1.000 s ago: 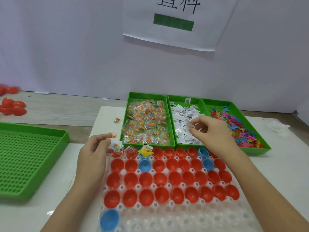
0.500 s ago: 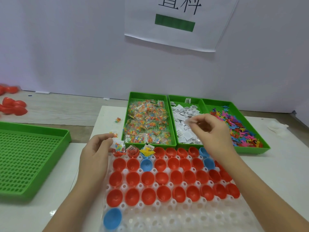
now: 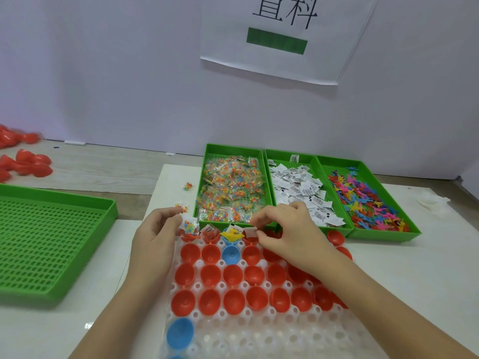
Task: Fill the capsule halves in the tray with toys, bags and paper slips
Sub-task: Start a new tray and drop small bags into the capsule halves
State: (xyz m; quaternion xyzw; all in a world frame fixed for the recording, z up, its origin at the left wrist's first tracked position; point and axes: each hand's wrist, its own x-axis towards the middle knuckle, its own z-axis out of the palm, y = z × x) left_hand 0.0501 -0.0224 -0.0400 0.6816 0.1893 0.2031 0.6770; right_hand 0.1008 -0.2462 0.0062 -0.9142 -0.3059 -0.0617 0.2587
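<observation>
Two bare forearms reach forward over a clear plastic tray [image 3: 259, 338] lying on a white table [image 3: 414, 268]. The tray holds rows of red capsule halves [image 3: 210, 274], open side up, with a few blue capsule halves [image 3: 179, 332] among them.

The left hand [image 3: 158, 234] is at the tray's 11 o'clock corner. Its thumb and fingertips pinch a small clear bag of beads [image 3: 190, 225] just above the corner red half. The right hand [image 3: 287, 229] is at the tray's 12 o'clock edge. It pinches a white paper slip [image 3: 250, 232] over a red half in the far row.

Between the hands, a yellow toy [image 3: 232, 235] sits in a blue half of the far row. The red half at its 9 o'clock holds a printed slip.

Beyond the tray, from 12 to 2 o'clock, three green bins stand side by side. The bag bin [image 3: 207, 161] is leftmost, the slip bin [image 3: 287, 152] is in the middle, and the toy bin [image 3: 368, 172] is on the right, full of bright plastic figures.

Two loose bags [image 3: 187, 186] lie on the table at 11 o'clock. A large green perforated tray [image 3: 46, 242] sits at 9 o'clock, with loose red capsule pieces [image 3: 28, 164] at 10 o'clock. A paper sign [image 3: 280, 35] hangs on the wall at 12 o'clock.
</observation>
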